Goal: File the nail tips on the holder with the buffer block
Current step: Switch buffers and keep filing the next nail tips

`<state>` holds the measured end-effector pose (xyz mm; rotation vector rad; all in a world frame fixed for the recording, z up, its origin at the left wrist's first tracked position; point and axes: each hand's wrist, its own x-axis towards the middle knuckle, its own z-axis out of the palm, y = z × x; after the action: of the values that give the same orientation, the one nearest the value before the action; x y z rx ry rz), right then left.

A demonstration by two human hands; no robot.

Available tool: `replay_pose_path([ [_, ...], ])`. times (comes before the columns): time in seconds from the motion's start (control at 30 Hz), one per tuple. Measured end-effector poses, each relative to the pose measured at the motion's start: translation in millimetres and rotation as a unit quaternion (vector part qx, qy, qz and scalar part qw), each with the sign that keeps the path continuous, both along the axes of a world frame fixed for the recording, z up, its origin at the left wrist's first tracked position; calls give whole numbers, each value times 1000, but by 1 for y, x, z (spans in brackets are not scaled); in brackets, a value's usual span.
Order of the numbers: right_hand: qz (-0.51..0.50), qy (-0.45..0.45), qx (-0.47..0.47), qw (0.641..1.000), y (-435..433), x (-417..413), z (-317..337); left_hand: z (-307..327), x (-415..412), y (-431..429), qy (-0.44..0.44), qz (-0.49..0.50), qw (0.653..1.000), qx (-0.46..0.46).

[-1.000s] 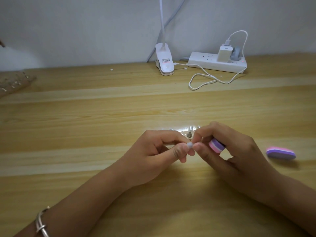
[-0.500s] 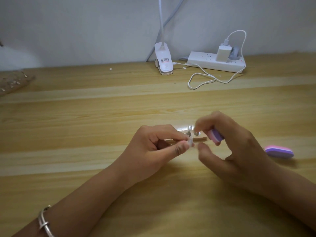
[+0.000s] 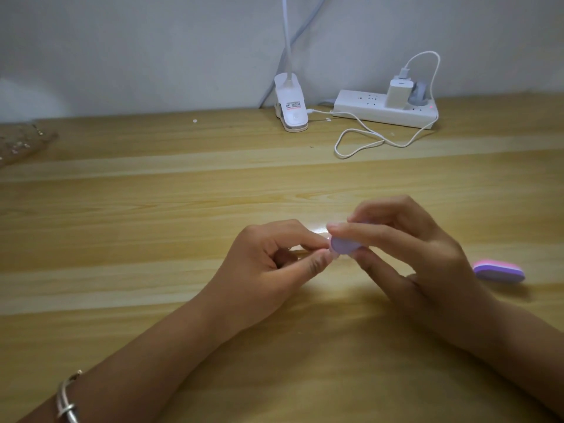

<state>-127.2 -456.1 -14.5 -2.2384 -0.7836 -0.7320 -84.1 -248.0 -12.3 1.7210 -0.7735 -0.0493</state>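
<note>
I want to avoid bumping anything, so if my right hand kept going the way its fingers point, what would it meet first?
The nail tip pinched in the left hand: the right hand points its buffer block straight at it, seemingly touching, though depth is unclear.

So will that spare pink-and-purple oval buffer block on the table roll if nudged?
The pink-and-purple oval buffer block lies flat on its broad face, so it likely slides, not rolls. Its layered foam look suggests light and slightly squashy.
</note>
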Motion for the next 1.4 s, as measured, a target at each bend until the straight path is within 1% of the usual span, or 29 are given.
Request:
replay_pose_path([
  [0.1,13,0,11,1000,4,-3,1,-1,0,1,6,0,1000,-16],
  [0.17,23,-19,-9,1000,6,-4,2,-2,0,1,13,2,1000,-27],
  [0.23,6,-35,-21,999,4,-3,3,-3,1,0,8,11,999,-29],
  [0.33,-22,-10,3,1000,-1,0,5,-4,2,-1,8,19,999,-28],
  [0.4,-2,14,12,1000,0,-2,4,-4,2,0,7,11,1000,-27],
  [0.5,21,11,15,1000,-1,-2,5,-3,1,0,5,-2,1000,-28],
  [0.6,4,5,19,1000,-4,0,6,-3,1,-1,14,13,999,-29],
  [0.77,35,-16,-20,999,0,-2,2,-3,1,0,14,14,999,-29],
  [0.87,4,-8,-14,1000,-9,2,5,-3,2,-2,20,25,999,-31],
  [0.93,3,-2,-15,1000,-9,2,5,-4,2,-2,18,22,999,-32],
  [1.07,39,-19,-66,997,-4,0,3,-4,2,-1,9,24,999,-31],
  [1.2,9,-15,-57,998,-12,3,7,-4,2,-1,14,37,999,-13],
  [1.27,25,-14,-53,998,-6,0,5,-4,2,0,16,34,999,-15],
  [1.33,61,-22,-71,995,0,-3,3,-3,2,0,10,36,999,-14],
  [1.4,65,-21,-86,994,-5,-1,4,-4,1,-1,6,43,999,-9],
])
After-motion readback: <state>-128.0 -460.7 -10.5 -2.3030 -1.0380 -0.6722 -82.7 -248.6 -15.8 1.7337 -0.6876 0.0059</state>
